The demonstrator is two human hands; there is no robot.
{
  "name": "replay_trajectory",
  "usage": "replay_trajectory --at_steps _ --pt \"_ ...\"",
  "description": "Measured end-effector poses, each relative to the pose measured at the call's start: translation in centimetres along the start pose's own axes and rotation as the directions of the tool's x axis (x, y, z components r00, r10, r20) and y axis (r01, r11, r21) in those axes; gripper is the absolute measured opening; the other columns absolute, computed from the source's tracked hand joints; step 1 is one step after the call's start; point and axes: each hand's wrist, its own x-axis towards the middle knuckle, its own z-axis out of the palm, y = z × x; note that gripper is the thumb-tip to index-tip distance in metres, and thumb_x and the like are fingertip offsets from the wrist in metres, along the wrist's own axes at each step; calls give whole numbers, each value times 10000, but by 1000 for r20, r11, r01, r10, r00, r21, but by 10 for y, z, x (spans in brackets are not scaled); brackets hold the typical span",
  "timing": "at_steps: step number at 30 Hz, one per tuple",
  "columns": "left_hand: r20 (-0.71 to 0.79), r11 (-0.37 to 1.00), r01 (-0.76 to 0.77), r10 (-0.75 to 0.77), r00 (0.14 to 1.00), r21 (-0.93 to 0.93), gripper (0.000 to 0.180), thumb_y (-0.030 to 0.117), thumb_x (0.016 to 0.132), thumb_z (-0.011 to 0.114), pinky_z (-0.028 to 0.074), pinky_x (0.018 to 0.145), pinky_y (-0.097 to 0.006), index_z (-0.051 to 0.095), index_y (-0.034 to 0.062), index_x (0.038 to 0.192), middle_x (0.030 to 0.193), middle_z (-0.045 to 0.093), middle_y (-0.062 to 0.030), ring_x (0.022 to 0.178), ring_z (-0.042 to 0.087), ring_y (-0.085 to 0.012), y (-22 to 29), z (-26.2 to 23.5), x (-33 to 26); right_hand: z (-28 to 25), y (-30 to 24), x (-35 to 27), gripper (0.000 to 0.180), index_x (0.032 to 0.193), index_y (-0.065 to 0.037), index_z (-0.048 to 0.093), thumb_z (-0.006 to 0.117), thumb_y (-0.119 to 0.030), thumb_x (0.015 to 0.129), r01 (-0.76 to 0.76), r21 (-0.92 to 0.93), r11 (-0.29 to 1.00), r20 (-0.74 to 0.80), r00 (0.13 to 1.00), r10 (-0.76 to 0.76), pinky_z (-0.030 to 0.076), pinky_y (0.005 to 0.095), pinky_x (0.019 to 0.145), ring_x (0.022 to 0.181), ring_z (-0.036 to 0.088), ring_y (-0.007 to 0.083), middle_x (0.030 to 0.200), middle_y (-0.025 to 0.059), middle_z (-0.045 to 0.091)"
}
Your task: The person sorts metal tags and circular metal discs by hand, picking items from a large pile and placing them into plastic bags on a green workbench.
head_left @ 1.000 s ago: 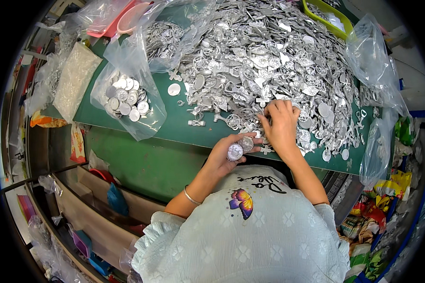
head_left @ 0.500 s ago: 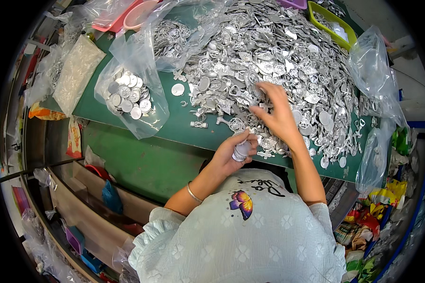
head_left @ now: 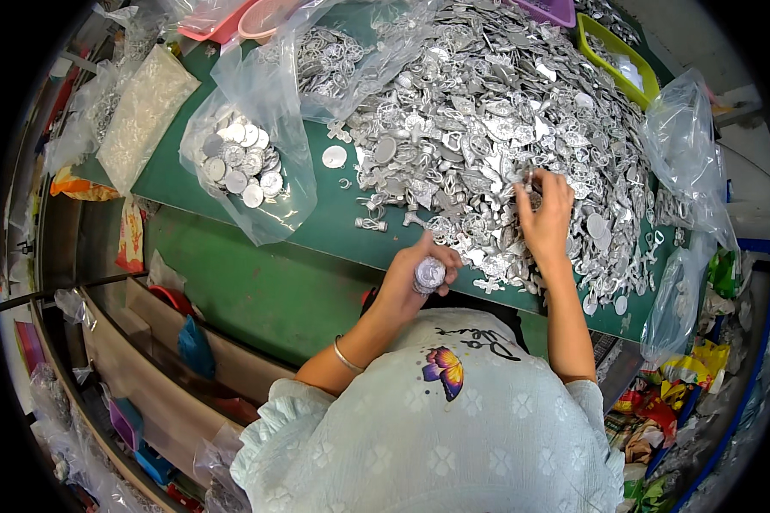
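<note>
My left hand (head_left: 408,272), near the table's front edge, is closed round several round silver medallions (head_left: 429,274); the top one has a raised pattern. Over the right-middle of a large heap of silver metal charms (head_left: 488,111), my right hand (head_left: 547,218) has thumb and fingers curled round a small metal charm, whose shape is partly hidden by the fingers. Loose at the heap's left edge lies one plain silver disc (head_left: 334,156). Farther left, a clear plastic bag (head_left: 282,209) lies with its mouth spread, holding more round medallions (head_left: 244,162).
The charms lie on a green table (head_left: 167,184). Behind stand a yellow-green basket (head_left: 650,81), a purple basket (head_left: 559,10) and pink baskets (head_left: 261,19). A filled bag (head_left: 145,120) lies far left. Clear plastic bags (head_left: 680,128) hang at the right edge.
My right hand has moved right across the heap, its fingers now drawn together. My left hand has turned a little, so the patterned face of the top medallion shows. The view has shifted slightly.
</note>
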Motion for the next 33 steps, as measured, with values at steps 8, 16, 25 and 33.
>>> replay_trajectory --at_steps 8,16,25,33 --pt "-124 1000 18 -16 992 18 235 235 912 493 345 457 -187 536 9 966 758 508 -48 638 455 -107 3 16 0 3 -34 37 451 1121 -8 455 653 -131 735 160 -134 978 -19 986 -164 315 442 890 1043 445 295 1108 156 484" --pt "29 995 26 -24 999 -92 214 188 893 525 322 484 -203 535 15 1018 646 403 15 609 409 -87 0 1 3 18 -24 42 61 830 -43 594 597 -65 774 245 -146 958 19 969 -245 329 430 849 829 527 235 761 60 566" --pt "-96 991 -133 130 987 -24 272 131 880 531 390 531 -219 526 36 1135 803 495 -14 665 470 -103 2 7 11 6 -38 40 316 949 -5 574 686 -189 718 250 112 962 163 950 -266 376 378 805 940 479 285 974 106 536" --pt "-102 991 -132 132 986 3 269 131 883 520 436 571 -245 538 33 1133 824 530 -21 688 511 -111 2 9 10 23 -36 39 335 944 -15 590 707 -194 686 196 -67 978 302 938 -167 343 378 796 957 464 263 957 102 539"
